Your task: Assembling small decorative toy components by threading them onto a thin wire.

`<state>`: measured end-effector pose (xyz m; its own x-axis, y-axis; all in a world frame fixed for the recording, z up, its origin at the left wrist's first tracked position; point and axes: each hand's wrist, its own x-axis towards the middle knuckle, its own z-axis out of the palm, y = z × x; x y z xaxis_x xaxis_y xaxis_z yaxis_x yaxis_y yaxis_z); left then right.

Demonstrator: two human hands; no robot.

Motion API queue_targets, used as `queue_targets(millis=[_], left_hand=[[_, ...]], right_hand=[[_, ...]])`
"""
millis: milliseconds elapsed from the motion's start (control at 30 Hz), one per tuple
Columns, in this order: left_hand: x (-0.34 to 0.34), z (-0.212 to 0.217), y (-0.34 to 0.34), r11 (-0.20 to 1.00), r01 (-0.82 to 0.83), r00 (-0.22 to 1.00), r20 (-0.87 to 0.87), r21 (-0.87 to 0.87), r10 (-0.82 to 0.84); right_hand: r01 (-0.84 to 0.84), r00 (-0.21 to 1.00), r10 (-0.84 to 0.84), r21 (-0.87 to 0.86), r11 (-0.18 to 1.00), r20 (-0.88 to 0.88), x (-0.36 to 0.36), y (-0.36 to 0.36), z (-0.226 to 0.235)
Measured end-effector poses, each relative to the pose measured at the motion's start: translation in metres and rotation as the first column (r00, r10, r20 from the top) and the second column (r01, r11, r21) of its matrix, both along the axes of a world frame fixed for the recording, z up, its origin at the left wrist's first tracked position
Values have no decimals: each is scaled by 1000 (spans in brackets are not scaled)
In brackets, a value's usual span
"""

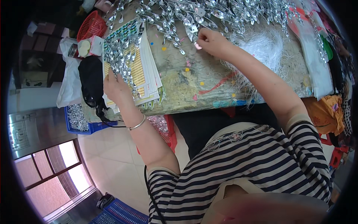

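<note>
My left hand (117, 89) is closed around the lower part of a bunch of silver leaf-shaped sprays (121, 61), over a stack of patterned paper sheets (151, 82). At the front edge of a big heap of similar silver sprays (223, 15), my right hand (212, 42) is closed in a pinch. Its fingertips meet a silver piece at the heap's edge; whether they grip it is hard to see. A tangle of fine white threads (261, 50) lies just right of that hand, partly under my right forearm.
A red basket (91, 26) and a black bag (90, 80) stand at the table's left. Below them is a blue crate (76, 119) of silver pieces; a red crate (171, 132) sits under the table edge. Clear plastic bags (317, 74) lie along the right side.
</note>
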<state>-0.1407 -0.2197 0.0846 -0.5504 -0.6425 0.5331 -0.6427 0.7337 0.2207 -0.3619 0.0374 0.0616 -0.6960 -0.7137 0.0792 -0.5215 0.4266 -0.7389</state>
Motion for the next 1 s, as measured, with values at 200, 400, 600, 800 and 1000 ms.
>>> queue_targets(millis=[200,400,600,800,1000], left_hand=[[-26,19,82,906,418,843,-342,-68,-415],[-64,23,170,646,763,609,-314,-18,-729],[-97,37,213,520,852,490,-259,-60,-832],[-115,57,228,455,886,424,-240,-90,-873],[-133,67,233,328,906,237,-323,-266,-916]], right_hand=[[115,966,-74,-156,981,247,30,63,53],[201,979,-203,-227,953,14,36,121,82],[240,963,-264,-283,929,-49,49,148,103],[244,958,-278,-316,917,-67,67,156,122],[279,959,-275,-356,892,64,89,166,150]])
